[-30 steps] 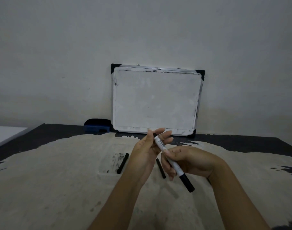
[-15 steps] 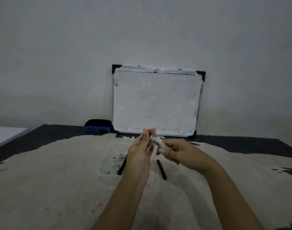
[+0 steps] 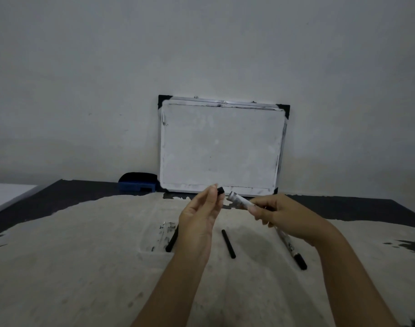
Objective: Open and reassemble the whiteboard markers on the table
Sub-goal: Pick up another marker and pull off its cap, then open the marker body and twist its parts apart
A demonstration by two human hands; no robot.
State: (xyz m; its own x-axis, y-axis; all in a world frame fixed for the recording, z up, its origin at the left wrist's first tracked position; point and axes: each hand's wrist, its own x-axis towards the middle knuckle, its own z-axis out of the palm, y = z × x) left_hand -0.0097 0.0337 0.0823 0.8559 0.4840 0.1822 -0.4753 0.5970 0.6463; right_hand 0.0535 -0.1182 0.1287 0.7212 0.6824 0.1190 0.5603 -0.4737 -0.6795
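— What are the hands doing?
— The left hand (image 3: 197,215) pinches a small black end cap (image 3: 220,190); the right hand (image 3: 282,215) grips the white marker barrel (image 3: 240,201), held apart from the cap, above the desk (image 3: 83,267).
— And the desk's middle?
— A black ink stick (image 3: 228,243) lies there; another marker (image 3: 292,250) lies toward the right edge.

White marker barrel (image 3: 241,202), black end cap (image 3: 220,190), black ink sticks (image 3: 228,243), blue eraser (image 3: 137,185)

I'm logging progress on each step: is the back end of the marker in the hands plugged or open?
Open. The left hand pinches a small black plug clear of the white marker barrel held by the right hand.
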